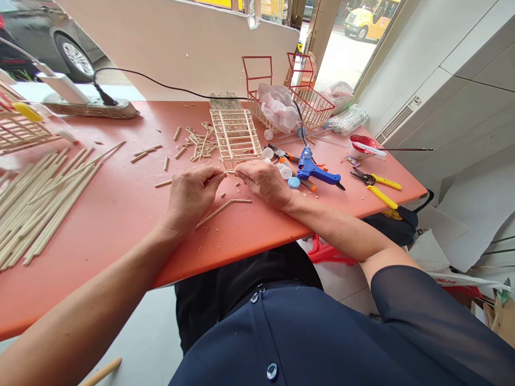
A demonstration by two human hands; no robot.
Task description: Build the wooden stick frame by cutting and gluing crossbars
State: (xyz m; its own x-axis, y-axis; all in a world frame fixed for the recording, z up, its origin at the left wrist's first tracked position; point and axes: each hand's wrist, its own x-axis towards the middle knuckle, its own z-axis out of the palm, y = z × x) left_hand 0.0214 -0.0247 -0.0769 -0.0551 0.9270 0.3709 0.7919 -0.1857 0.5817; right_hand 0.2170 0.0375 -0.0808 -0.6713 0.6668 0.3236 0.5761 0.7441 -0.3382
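Observation:
My left hand (193, 194) is closed in a pinch on the left end of a short wooden stick (230, 171). My right hand (266, 183) pinches the other end, and only a small middle part shows between the fingertips. Just beyond the hands lies a ladder-like frame of wooden sticks (235, 135). Nearer me, a cracked, bent stick (215, 214) rests on the orange table (132, 214). Short cut pieces (197, 142) are scattered left of the frame.
Long sticks (48, 203) are piled at the left. On the right lie a blue glue gun (316, 170), yellow-handled pliers (376, 185) and a cup of red paint (360, 146). Small stick carts (317, 110) stand at the back; a black cord (161, 86) runs from the power strip (88, 107).

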